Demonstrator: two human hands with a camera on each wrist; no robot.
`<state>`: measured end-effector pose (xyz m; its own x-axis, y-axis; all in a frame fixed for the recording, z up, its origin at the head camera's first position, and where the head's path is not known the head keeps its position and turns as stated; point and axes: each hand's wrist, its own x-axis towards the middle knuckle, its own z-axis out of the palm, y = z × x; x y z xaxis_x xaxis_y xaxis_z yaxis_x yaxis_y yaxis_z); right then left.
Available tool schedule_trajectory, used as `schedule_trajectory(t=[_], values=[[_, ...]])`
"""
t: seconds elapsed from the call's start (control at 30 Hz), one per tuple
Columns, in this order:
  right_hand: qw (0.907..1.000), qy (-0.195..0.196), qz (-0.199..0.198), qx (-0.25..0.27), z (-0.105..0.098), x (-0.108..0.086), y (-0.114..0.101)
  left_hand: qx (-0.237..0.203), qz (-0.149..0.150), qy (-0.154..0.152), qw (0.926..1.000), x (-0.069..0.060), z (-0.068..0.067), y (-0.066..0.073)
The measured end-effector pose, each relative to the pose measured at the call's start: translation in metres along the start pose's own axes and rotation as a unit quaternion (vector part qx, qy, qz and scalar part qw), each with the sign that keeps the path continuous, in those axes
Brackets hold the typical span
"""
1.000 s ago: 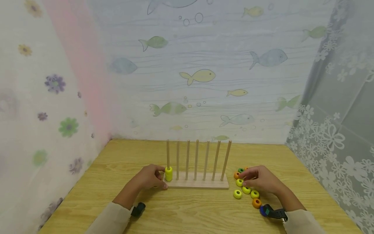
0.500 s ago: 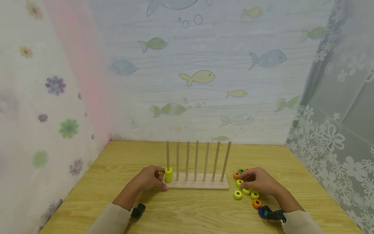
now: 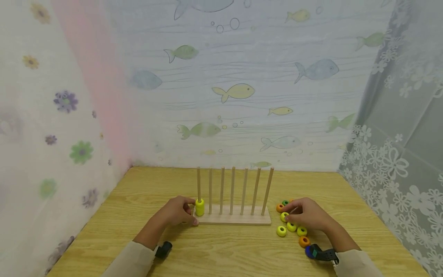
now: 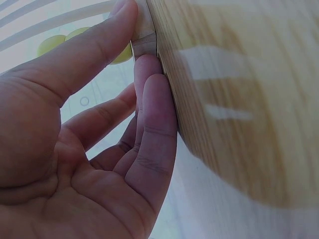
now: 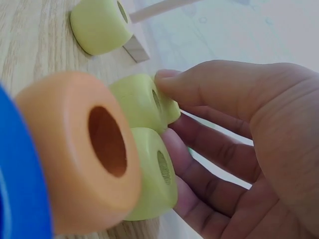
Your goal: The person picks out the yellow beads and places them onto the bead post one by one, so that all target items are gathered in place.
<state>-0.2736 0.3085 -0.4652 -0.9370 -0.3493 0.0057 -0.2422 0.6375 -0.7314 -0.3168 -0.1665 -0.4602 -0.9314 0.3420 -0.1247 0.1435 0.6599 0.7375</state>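
Note:
A wooden peg stand (image 3: pixel 232 220) with a row of upright pegs sits on the table. Yellow beads (image 3: pixel 199 207) are stacked low on its leftmost peg. My left hand (image 3: pixel 177 211) holds the left end of the base, thumb at the near corner; the left wrist view shows fingers against the base end (image 4: pixel 145 46). To the right of the stand, my right hand (image 3: pixel 309 214) pinches a yellow bead (image 3: pixel 284 217) between thumb and forefinger, low among the loose beads. In the right wrist view, that bead is mostly hidden behind another yellow bead (image 5: pixel 133 102).
Around the right hand lie loose beads: yellow ones (image 3: pixel 281 231), an orange bead (image 3: pixel 304 241), a blue bead (image 3: pixel 309 252) partly behind the wrist strap, and a green bead (image 3: pixel 285 202) farther back. A printed curtain (image 3: pixel 235 127) hangs behind the table (image 3: pixel 221 250).
My right thumb and forefinger have moved slightly left and closed on the yellow bead. The left hand and peg stand have stayed in place.

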Motion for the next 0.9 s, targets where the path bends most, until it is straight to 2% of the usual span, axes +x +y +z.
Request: schedule_trajectory(t=[0.37, 0.53, 0.9], values=[[0.9997, 0.017, 0.003, 0.014, -0.004, -0.0015, -0.0034, 0.007, -0.003, 0.002, 1.0, -0.0009, 0.0, 0.001], [0.9991, 0.018, -0.008, 0.037, -0.0043, -0.0021, -0.0037, 0.003, -0.003, 0.002, 1.0, -0.001, -0.0002, 0.0009], [0.9982, 0.039, -0.019, 0.04, -0.0057, -0.0027, -0.0026, 0.01, -0.003, 0.003, 0.9999, -0.0018, -0.0006, 0.0031]])
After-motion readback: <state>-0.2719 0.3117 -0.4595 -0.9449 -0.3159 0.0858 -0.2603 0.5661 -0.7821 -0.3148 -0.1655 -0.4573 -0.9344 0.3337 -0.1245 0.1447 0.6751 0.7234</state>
